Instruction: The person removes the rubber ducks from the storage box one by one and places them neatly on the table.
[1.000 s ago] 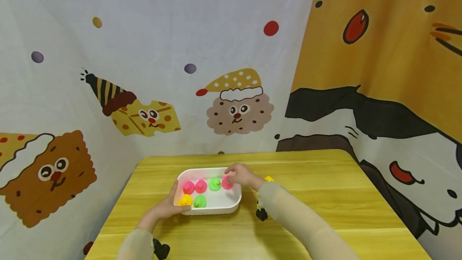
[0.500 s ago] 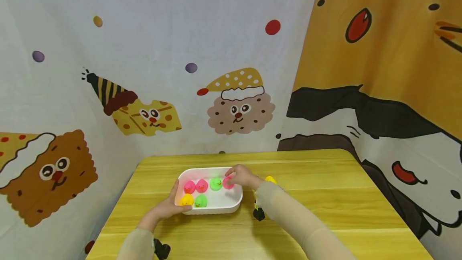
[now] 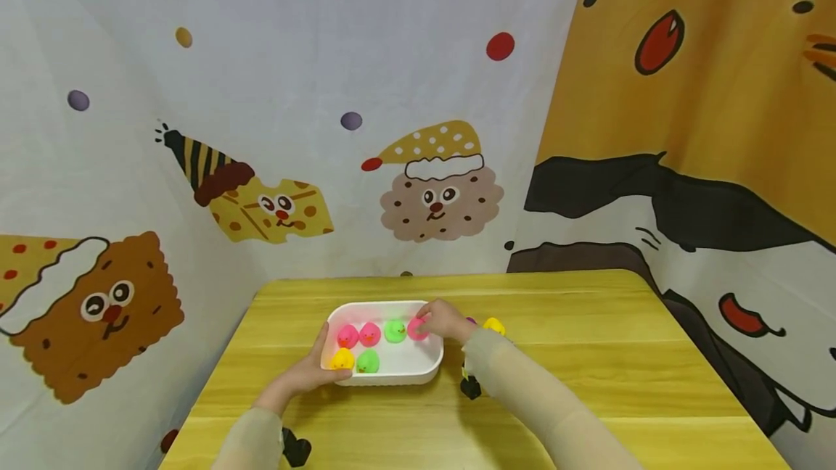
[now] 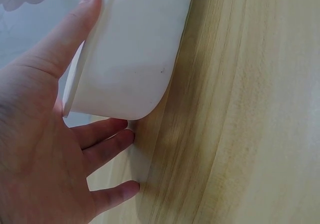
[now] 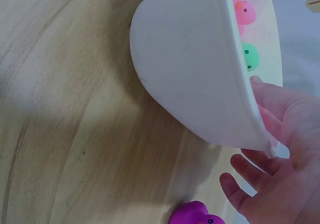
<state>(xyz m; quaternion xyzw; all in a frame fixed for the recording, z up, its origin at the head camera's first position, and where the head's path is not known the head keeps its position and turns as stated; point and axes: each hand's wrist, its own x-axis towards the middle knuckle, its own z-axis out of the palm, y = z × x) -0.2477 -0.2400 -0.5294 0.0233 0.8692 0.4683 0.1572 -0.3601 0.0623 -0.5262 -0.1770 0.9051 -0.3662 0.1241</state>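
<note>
A white plastic tub [image 3: 408, 381] stands on the table with several small rubber ducks inside. At its left end my left hand [image 3: 303, 372] grips the tub, thumb on the front rim and fingers round the end wall. My right hand [image 3: 447, 319] reaches over the right end, thumb and index at a pink rubber duck [image 3: 416, 329]; its other fingers hang outside the wall in the right wrist view. The grasp on this duck is partly hidden by the hand. Green ducks [image 3: 395, 331], pink ducks [image 3: 369, 334] and a yellow duck [image 3: 342, 359] sit farther left in the tub.
To the right of the tub, behind my right sleeve, a yellow duck [image 3: 494, 326] sits on the wooden table [image 3: 588, 354]. A purple duck [image 5: 192, 215] lies near my right fingers. A cartoon-printed cloth [image 3: 274, 56] hangs behind the table.
The head view has turned slightly left, so everything sits a little farther right in it. Both hands keep their places at the tub. More of the yellow duck outside shows.
</note>
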